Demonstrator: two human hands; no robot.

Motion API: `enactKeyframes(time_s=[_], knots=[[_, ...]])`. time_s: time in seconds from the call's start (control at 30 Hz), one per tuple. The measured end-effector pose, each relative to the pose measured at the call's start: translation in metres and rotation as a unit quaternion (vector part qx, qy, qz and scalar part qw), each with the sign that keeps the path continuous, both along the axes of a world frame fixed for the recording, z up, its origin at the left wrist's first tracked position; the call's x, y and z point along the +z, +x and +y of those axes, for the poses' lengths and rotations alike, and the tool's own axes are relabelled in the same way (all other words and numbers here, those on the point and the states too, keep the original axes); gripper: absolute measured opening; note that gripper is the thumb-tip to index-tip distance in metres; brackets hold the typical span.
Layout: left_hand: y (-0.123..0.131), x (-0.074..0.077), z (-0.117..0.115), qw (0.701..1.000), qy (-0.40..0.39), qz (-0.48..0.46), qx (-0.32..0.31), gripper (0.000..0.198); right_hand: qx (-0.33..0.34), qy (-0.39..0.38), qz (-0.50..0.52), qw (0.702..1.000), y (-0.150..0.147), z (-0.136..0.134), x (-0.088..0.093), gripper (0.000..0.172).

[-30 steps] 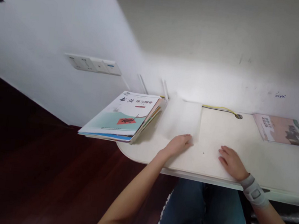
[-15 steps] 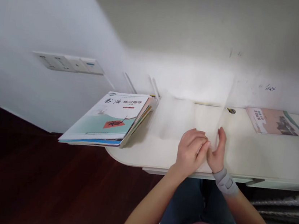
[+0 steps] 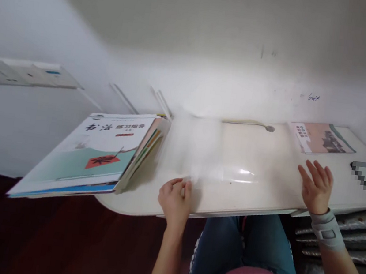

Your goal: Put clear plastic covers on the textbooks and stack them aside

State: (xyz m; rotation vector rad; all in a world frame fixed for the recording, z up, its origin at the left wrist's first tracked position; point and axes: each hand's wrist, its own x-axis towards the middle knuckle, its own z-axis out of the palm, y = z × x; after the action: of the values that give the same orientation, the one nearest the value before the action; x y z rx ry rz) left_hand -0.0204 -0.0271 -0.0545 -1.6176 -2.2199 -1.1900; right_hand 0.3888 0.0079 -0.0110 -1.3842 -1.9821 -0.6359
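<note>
Hands now spread apart, left hand point(image 3: 175, 198) grip pinching clear sheet point(image 3: 230, 160), right hand point(image 3: 317, 187) open, fingers splayed

Left hand point(image 3: 174, 198) is curled up at about 6 o'clock, fingers pinched together, forearm running straight down toward the body. Right hand point(image 3: 316, 186) sits out at 4 o'clock, fingers spread wide and loose, grey band on the wrist.

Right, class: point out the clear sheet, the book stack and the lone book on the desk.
clear sheet point(image 3: 240, 162), head view, its glossy middle.
book stack point(image 3: 97, 153), head view, top cover.
lone book point(image 3: 323, 138), head view, cover middle.
</note>
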Motion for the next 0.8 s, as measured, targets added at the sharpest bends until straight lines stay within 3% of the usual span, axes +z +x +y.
enactKeyframes(time_s=[0.13, 0.23, 0.33, 0.47, 0.53, 0.63, 0.73, 0.8], knots=[[0.001, -0.006, -0.012, 0.996, -0.056, 0.055, 0.053, 0.029, 0.06, -0.136, -0.061, 0.987, 0.017, 0.004, -0.032, 0.059], [-0.001, -0.006, -0.018, 0.993, -0.076, 0.076, 0.052, 0.027, 0.076, -0.213, -0.085, 0.97, 0.028, 0.009, -0.052, 0.051], [-0.001, -0.012, -0.024, 0.993, -0.085, 0.082, 0.032, 0.023, 0.082, -0.247, -0.078, 0.962, 0.038, 0.01, -0.06, 0.043], [-0.001, -0.014, -0.031, 0.995, -0.06, 0.075, -0.005, 0.021, 0.107, -0.248, -0.078, 0.96, 0.048, 0.004, -0.061, 0.051], [-0.006, -0.001, -0.029, 0.996, -0.03, 0.078, -0.017, 0.026, 0.108, -0.231, -0.071, 0.964, 0.05, 0.002, -0.064, 0.047], [-0.025, 0.037, -0.013, 0.994, -0.012, 0.106, -0.009, 0.031, 0.095, -0.197, -0.052, 0.974, 0.05, 0.0, -0.072, 0.042], [-0.06, 0.077, 0.014, 0.985, -0.081, 0.15, 0.033, 0.04, 0.095, -0.174, -0.039, 0.979, 0.05, 0.0, -0.079, 0.041], [-0.085, 0.093, 0.033, 0.971, -0.158, 0.16, 0.077, 0.049, 0.099, -0.167, -0.037, 0.98, 0.051, 0.001, -0.083, 0.041]])
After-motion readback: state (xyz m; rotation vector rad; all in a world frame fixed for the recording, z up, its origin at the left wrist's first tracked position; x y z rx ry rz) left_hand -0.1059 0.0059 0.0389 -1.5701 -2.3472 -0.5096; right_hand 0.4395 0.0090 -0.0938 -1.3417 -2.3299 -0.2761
